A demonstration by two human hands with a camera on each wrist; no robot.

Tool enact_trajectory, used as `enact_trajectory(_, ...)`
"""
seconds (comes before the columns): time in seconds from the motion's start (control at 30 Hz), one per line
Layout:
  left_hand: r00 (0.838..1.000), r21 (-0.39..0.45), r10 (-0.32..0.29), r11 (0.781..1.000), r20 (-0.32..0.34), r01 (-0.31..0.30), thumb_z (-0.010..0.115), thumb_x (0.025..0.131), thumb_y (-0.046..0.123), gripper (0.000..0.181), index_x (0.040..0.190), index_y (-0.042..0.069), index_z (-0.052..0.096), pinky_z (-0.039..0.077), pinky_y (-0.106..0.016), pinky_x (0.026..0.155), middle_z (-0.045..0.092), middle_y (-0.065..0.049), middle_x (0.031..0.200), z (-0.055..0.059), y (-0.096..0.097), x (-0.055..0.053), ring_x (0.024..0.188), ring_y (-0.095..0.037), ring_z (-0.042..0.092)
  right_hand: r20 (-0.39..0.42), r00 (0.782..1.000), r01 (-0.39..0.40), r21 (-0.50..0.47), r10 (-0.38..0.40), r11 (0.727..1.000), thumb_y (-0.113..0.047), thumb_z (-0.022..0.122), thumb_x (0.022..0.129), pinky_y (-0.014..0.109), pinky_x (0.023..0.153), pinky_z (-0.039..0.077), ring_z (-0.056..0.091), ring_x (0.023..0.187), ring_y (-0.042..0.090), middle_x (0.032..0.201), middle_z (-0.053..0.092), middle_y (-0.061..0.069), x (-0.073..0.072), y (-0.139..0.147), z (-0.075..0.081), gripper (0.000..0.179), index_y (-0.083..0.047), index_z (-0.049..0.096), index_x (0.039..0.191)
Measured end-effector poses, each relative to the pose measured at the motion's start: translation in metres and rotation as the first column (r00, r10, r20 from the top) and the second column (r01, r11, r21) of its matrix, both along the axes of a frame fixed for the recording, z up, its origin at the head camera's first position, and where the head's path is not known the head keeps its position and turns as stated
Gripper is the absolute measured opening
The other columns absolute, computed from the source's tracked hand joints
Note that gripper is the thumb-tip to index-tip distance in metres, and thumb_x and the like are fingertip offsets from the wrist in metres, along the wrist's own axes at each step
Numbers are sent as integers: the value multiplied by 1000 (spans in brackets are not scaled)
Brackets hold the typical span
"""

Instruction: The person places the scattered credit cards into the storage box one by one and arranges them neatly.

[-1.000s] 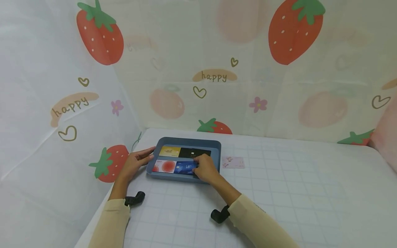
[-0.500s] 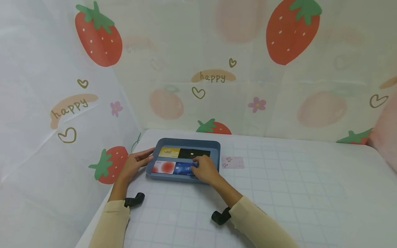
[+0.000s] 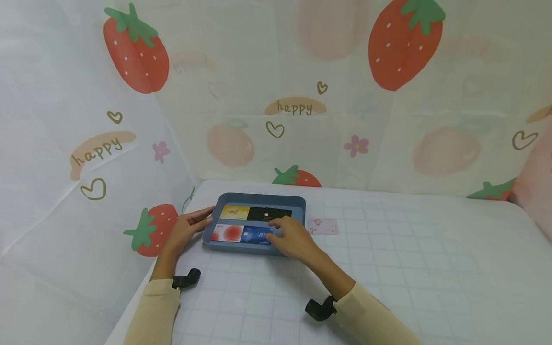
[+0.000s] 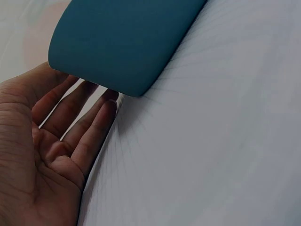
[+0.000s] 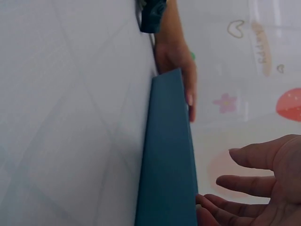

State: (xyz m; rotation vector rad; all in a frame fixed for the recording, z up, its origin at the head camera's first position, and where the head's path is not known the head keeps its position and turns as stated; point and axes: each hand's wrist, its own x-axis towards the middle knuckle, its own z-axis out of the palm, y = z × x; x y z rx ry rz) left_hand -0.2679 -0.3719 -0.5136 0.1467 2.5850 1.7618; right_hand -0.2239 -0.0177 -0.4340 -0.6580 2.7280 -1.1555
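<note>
A blue-grey tray (image 3: 260, 197) lies on the table with several cards in two rows. The back row has a gold card (image 3: 234, 212) and a black card (image 3: 263, 213). In front are a white card with red circles (image 3: 227, 233) and a blue VIP card (image 3: 255, 235). My left hand (image 3: 183, 231) touches the tray's left end with fairly straight fingers, as the left wrist view confirms. Over the tray's right side is my right hand (image 3: 295, 238). Its thumb (image 5: 254, 155) and fingers are spread, holding nothing visible, and it hides part of the blue card.
A pink card (image 3: 325, 226) lies on the table just right of the tray. White gridded cloth (image 3: 401, 268) covers the tabletop. Curtains with strawberry prints (image 3: 405, 45) hang behind and at the left.
My right hand has drawn back slightly to the right, its fingertips coming away from the blue card. My left hand stays against the tray, and the cards look unmoved.
</note>
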Motion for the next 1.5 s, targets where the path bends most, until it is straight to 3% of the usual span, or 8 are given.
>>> enact_trajectory(0.13, 1000, 1, 3, 1000, 14, -3, 70, 98, 33, 52, 146, 20, 58, 48, -25, 101, 54, -4, 149, -2, -1, 0, 138, -24, 50, -17, 1000, -10, -1, 10, 1000, -26, 70, 97, 31, 71, 55, 62, 86, 16, 118, 69, 10, 5, 11, 6, 34, -10, 71, 127)
enact_trajectory(0.3, 1000, 3, 5, 1000, 24, -6, 68, 99, 29, 51, 147, 18, 56, 46, -31, 105, 53, -5, 150, -2, -2, 0, 140, -26, 48, -44, 999, -17, -24, 16, 1000, -23, 72, 96, 28, 64, 53, 60, 81, 14, 117, 70, 7, 8, 22, 14, 32, -10, 71, 125)
enact_trajectory(0.67, 999, 9, -6, 1000, 42, 6, 68, 100, 23, 51, 147, 9, 55, 48, -25, 102, 52, -10, 150, 24, 13, 12, 139, -29, 49, -60, 998, -7, -43, 4, 999, -22, 75, 94, 26, 67, 54, 63, 89, 15, 123, 70, 8, 10, 47, 24, 38, -7, 69, 129)
enact_trajectory(0.83, 999, 1, -8, 1000, 31, 8, 68, 99, 24, 51, 147, 9, 55, 48, -25, 102, 53, -9, 149, 24, 14, 12, 139, -29, 49, -60, 998, -11, -62, 7, 998, -21, 74, 94, 27, 65, 55, 65, 93, 18, 123, 69, 6, 5, 59, 26, 38, -7, 68, 129)
enact_trajectory(1.13, 999, -9, 14, 1000, 39, -14, 67, 100, 21, 50, 147, 10, 55, 49, -20, 98, 54, -10, 149, 27, 13, 15, 137, -30, 51, -72, 997, -46, -98, 39, 994, -19, 73, 95, 30, 72, 57, 67, 98, 22, 122, 71, 8, -8, 72, 23, 38, -5, 68, 129)
enact_trajectory(1.5, 1000, -11, 3, 1000, 26, -3, 67, 100, 22, 50, 147, 9, 55, 48, -17, 96, 53, -10, 149, 26, 15, 15, 136, -26, 52, -71, 997, 31, -85, -37, 996, -14, 73, 94, 41, 80, 60, 69, 99, 28, 119, 70, 18, -30, 94, 12, 45, -3, 62, 136)
